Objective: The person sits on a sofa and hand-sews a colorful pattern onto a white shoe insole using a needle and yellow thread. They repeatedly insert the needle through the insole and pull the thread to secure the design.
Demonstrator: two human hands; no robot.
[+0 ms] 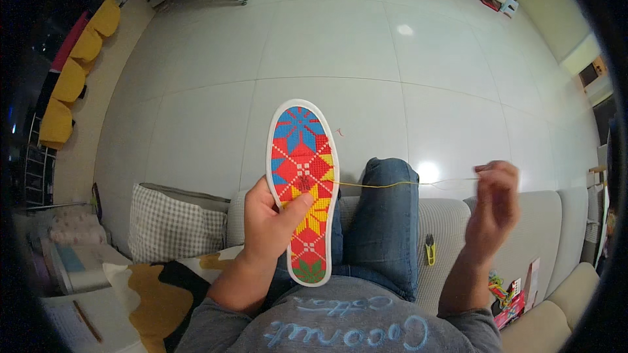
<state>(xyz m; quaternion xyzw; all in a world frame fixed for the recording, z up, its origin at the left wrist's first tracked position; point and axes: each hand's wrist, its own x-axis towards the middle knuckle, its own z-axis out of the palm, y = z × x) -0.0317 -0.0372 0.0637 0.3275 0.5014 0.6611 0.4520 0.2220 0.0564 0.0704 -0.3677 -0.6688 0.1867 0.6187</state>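
Observation:
My left hand [269, 222] grips an embroidered shoe insole [299, 147] by its left edge, thumb across the front and the other fingers behind it. Stitched patterns in red, blue, yellow and green fill the insole inside a white rim. From its right side a yellow thread [386, 185] stretches almost level to my right hand [497, 199], whose fingers are pinched at the thread's far end. Near that hand the thread looks doubled; any needle is too small to make out. My right hand is apart from the insole, raised over the sofa.
Yellow-handled thread snips [430, 250] lie on the grey sofa [445, 222] right of my jeans-clad leg [386, 229]. Bundles of coloured thread [500, 291] sit farther right. A checked cushion [176, 225] and a patterned cushion [154, 301] are at left. Pale floor tiles [327, 39] stretch ahead.

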